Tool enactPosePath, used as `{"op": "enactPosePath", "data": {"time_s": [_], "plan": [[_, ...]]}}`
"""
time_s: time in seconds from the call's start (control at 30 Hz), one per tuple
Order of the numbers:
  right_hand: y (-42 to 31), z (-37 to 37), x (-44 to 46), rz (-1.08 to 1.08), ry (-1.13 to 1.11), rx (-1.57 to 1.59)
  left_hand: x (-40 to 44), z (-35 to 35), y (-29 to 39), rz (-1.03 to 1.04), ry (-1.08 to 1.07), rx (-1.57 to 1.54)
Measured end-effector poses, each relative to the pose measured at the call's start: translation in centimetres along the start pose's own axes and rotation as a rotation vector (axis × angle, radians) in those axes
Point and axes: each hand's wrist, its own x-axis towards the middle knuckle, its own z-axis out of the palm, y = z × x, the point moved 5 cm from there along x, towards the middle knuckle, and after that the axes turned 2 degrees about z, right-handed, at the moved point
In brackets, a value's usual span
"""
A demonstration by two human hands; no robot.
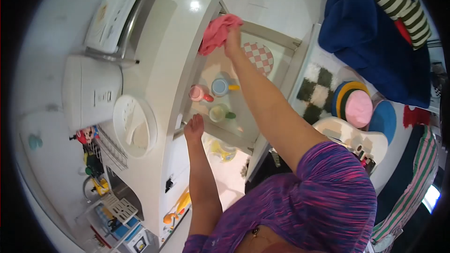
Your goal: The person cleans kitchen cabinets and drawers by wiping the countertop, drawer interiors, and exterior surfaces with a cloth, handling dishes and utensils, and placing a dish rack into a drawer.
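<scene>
My right hand (233,41) is closed on a crumpled pink cloth (218,33), at the far end of an open, pale drawer (243,136). Below my right forearm in the drawer stand a pink mug (196,93) with a red handle, a blue mug (219,86) with a yellow handle and a pale green mug (217,113) with a green handle. A round pink-and-white checkered piece (258,58) lies beside that forearm. My left hand (194,126) rests at the drawer's near side wall, its fingers bent together over the edge, close to the pink mug.
A white countertop (173,33) overhangs the drawer on the left. On it are a white rice cooker (91,91), a white oval basin (135,126) and a metal rack (112,147). To the right are a blue sofa (375,61), a pink round cushion (357,108) and a checkered rug (315,89).
</scene>
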Motion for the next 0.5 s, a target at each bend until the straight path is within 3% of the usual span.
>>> {"op": "enactPosePath", "data": {"time_s": [0.03,0.1,0.13,0.2,0.23,0.27,0.3,0.33,0.37,0.43,0.47,0.5], "plan": [[1.9,0.4,0.4,0.105,0.027,-0.102,-0.1,0.2,0.5,0.054,0.048,0.018],[7.8,1.4,0.8,-0.135,0.114,-0.673,0.6,0.2,1.6,0.078,0.093,0.05],[11.3,1.5,-0.3,-0.502,0.128,-0.612,0.8,-0.2,2.1,0.085,0.123,0.05],[13.7,2.0,-7.8,-0.411,0.143,-0.764,3.0,-1.5,4.2,0.113,0.11,0.059],[14.8,2.2,-12.8,0.039,0.15,-0.738,5.4,-2.3,5.3,-0.028,-0.126,0.054],[22.3,1.2,-15.5,-0.112,-0.054,-0.653,6.3,-1.9,5.4,-0.171,-0.369,0.05],[20.4,1.8,-19.1,-0.244,-0.046,-0.796,2.1,1.3,3.2,-0.284,-0.229,-0.002],[17.0,2.7,-21.2,-0.379,-0.042,-0.935,2.2,0.9,3.3,-0.276,-0.226,0.0],[15.1,2.4,-20.7,-0.378,-0.057,-0.926,2.6,-0.4,4.0,-0.227,-0.18,0.113],[14.2,2.8,-17.4,-0.025,-0.238,-0.724,5.1,-3.4,5.3,-0.012,-0.069,0.311],[23.5,-3.4,-14.6,-0.181,-0.093,-0.716,3.8,-2.8,4.5,0.009,-0.084,0.279],[15.7,-1.6,-11.0,-0.439,-0.098,-0.988,1.6,-2.6,3.3,0.074,0.033,0.479]]}}
